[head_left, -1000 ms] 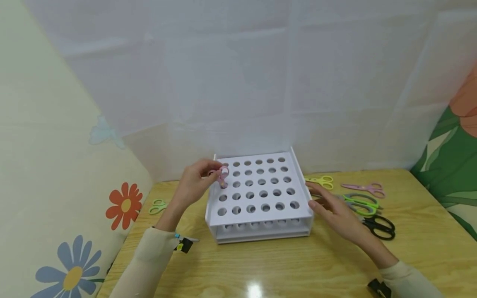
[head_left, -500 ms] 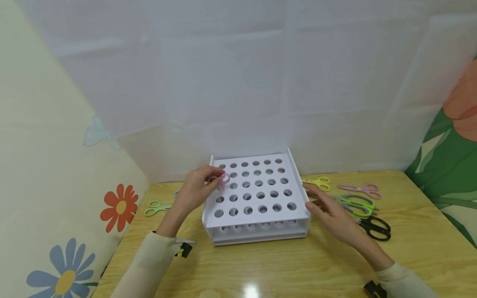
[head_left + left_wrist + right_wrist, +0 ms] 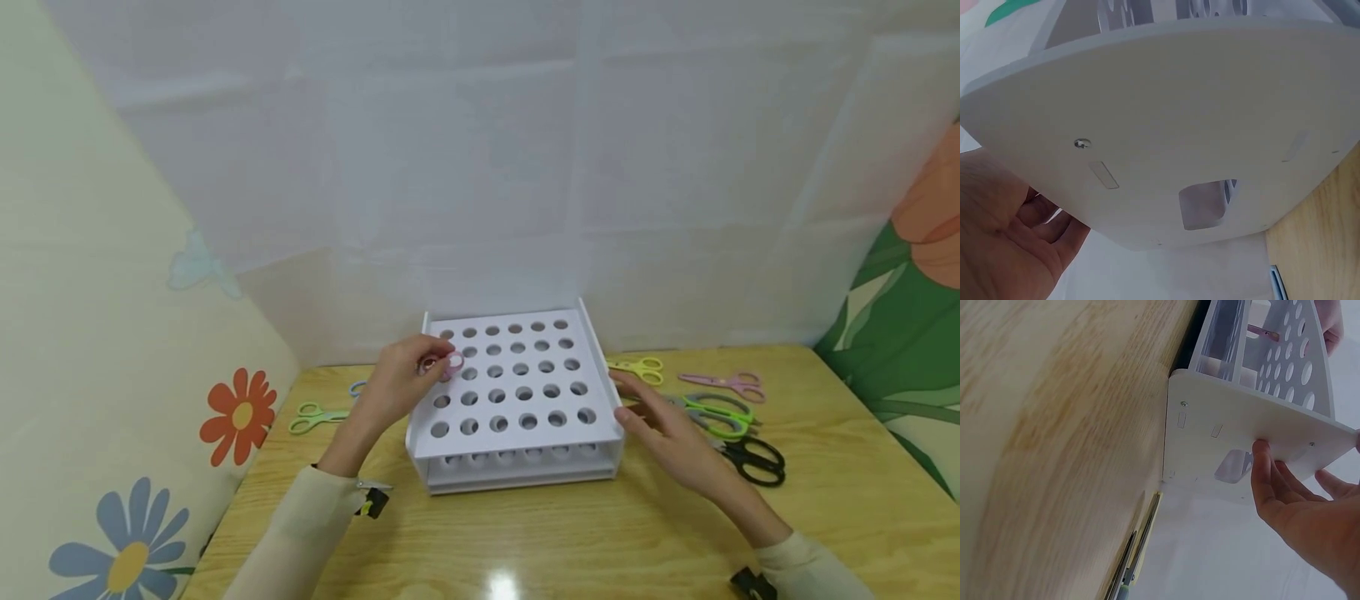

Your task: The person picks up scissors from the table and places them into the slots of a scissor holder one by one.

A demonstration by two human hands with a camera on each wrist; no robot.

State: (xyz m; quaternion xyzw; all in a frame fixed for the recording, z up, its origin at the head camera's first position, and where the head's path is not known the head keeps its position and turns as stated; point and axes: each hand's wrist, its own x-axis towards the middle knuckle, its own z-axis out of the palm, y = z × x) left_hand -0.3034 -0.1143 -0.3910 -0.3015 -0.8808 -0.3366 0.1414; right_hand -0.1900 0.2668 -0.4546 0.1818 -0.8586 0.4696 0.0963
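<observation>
White plastic or board, that rack (image 3: pixel 517 442) sat square at the centre of the action, its back edge close to the white cloth (image 3: pixel 465 167) and its side walls rising a little above the holed top. And the left hand (image 3: pixel 401 379) was right on it, grip pinched on the pink scissors (image 3: pixel 447 374), their rings just over the left-hand column, between the rearmost hole and the two nearest ones! Across the way, the right hand (image 3: pixel 667 433) had a loose, spread grip, fingertips resting against the right wall, nothing clutched.

Room to move? Plain wood ran along the surface (image 3: pixel 465 533) in front of the rack, but the right side was tight: yellow scissors (image 3: pixel 641 367), green-and-grey scissors (image 3: pixel 738 431) and black scissors (image 3: pixel 737 451) crowded in just beyond the hand. Light green scissors (image 3: pixel 318 415) lay out left, well apart from the rack.

Now the hard calls. Fingers covered part of the pink rings, and the blades were lost from the head view; the right wrist view caught a slim reddish shape (image 3: pixel 1264 332) beneath the holed top, too small to name. Rack hid the yellow tips, the left wrist masked most of a blue handle (image 3: pixel 356 388), and only a blade (image 3: pixel 375 485) poked out by the sleeve.
</observation>
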